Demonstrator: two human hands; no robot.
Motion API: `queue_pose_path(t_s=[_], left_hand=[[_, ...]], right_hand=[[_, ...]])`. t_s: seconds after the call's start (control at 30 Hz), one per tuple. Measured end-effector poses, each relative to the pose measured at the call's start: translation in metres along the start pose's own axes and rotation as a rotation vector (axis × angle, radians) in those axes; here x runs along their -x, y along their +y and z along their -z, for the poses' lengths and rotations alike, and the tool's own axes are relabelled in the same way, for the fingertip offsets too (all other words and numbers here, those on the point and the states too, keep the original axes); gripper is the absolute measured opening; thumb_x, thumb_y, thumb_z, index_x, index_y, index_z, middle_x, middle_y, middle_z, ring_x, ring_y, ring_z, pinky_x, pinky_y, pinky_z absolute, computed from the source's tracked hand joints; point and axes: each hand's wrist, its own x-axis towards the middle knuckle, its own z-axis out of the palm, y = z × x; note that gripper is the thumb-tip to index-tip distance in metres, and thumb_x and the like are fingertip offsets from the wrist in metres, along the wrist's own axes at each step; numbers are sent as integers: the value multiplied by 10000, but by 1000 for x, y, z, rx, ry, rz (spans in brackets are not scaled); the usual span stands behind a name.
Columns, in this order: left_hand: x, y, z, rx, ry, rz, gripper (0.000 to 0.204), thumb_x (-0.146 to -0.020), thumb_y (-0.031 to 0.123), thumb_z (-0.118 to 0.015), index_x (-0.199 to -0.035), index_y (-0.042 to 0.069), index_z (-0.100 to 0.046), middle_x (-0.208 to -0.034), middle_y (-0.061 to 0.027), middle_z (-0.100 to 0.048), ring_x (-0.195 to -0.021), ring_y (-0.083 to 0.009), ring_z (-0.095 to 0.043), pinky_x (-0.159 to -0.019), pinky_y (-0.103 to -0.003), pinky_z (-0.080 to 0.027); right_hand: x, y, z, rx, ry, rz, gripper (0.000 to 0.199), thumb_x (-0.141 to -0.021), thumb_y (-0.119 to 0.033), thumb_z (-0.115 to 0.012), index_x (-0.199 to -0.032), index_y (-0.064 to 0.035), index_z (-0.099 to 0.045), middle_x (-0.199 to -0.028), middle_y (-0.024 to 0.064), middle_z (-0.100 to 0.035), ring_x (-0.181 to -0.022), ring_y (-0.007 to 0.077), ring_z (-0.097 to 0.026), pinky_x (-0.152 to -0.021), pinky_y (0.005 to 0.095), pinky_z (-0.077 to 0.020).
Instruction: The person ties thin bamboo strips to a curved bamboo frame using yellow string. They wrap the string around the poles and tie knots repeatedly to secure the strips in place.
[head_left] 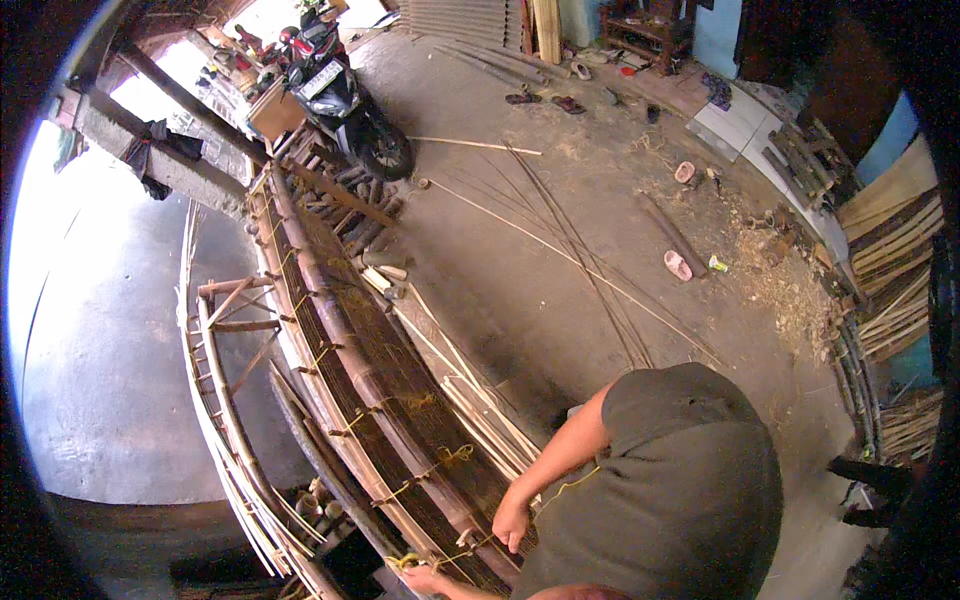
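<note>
Two hands are working at a long bamboo frame: the right hand is pinching yellow cord taut, while the left hand is gripping its knotted end against the rail, presumably to bind it.

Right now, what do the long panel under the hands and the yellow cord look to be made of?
The long panel looks like bamboo: round brown poles with visible nodes framing dark thin slats, matt and unvarnished. The yellow cord looks like thin plastic or nylon twine, bright and knotted at intervals along the pole; the exact fibre is not clear. The right hand and left hand sit at one knot.
</note>
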Motion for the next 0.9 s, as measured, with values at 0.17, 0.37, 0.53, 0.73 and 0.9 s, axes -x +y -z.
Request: queue_pose_path(t_s=[0.17, 0.37, 0.53, 0.73, 0.9], left_hand=[[-11, 123, 92, 132, 271, -70, 360, -995, 186, -380, -997, -71, -631, -1000, -237, -648, -887, -400, -611, -775, -446, -479], [15, 52, 44, -76, 2, 91, 242, -927, 191, -466, -1019, 76, -657, -933, -142, -684, -833, -327, -652, -696, -422, -513], [12, 65, 57, 29, -150, 346, 260, -844, 173, -478, -1009, 100, -665, -872, -227, -645, -804, -410, -617, -709, -506, -484], [53, 79, 102, 343, 133, 628, 150, -802, 162, -524, -772, 45, -613, -717, -209, -599, -686, -402, -593, -612, -487, -473], [120, 150, 135, 368, 513, 559, 92, -798, 116, -578, -790, 25, -590, -761, -160, -603, -758, -360, -601, -684, -486, -475]], right_hand=[[20, 12, 18, -115, 118, -130, 518, -954, -392, -492, -710, 61, -548, -586, 181, -513, -544, 246, -445, -577, 434, -393], [4, 16, 3, -12, -60, -79, 481, -965, -378, -456, -791, 51, -588, -697, 226, -575, -607, 352, -501, -626, 472, -420], [2, -3, 20, 47, -73, -280, 439, -932, -365, -504, -775, 39, -571, -717, 246, -565, -614, 376, -493, -618, 451, -425], [-14, -21, 16, 264, -206, -340, 427, -921, -300, -566, -679, 42, -480, -584, 208, -375, -531, 216, -338, -522, 399, -366], [-14, 33, 18, 606, -529, -116, 387, -927, -252, -557, -670, 33, -509, -589, 253, -416, -495, 241, -419, -513, 419, -363]])
